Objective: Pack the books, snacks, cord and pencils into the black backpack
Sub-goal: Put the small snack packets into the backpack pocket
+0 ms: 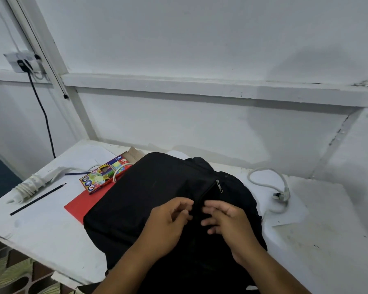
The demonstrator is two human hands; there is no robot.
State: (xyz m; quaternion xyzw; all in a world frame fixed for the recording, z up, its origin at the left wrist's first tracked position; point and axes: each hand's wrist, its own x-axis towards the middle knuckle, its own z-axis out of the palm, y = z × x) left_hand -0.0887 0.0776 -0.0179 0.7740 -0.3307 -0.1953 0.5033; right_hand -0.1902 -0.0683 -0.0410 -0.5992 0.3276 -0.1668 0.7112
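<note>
The black fabric backpack [149,200] lies flat across the middle of the white tabletop [40,225], its bottom hanging over the near edge toward the person. Both hands sit on it at the zip line: the left hand [168,225] and the right hand [227,221] have fingers loosely curled, pinching at the dark cloth on either side of the closed seam, holding nothing else. The silver zip pull [219,186] lies just beyond their fingertips, untouched.

The risk, as I judge it, is that the hands tug fabric rather than the pull, so the bag stays shut or slides toward the near edge, where much of its weight already hangs.

The bag also covers part of the flat red book [83,203] and presses against the colourful cardboard pencil box [102,177], whose flap stands open at the far end; a shove could spill it. A loose dark pencil [38,199] lies near the left edge and could roll off. The white cord with plug [283,194] lies toward the right edge, apart from the bag. No snacks are visible.
</note>
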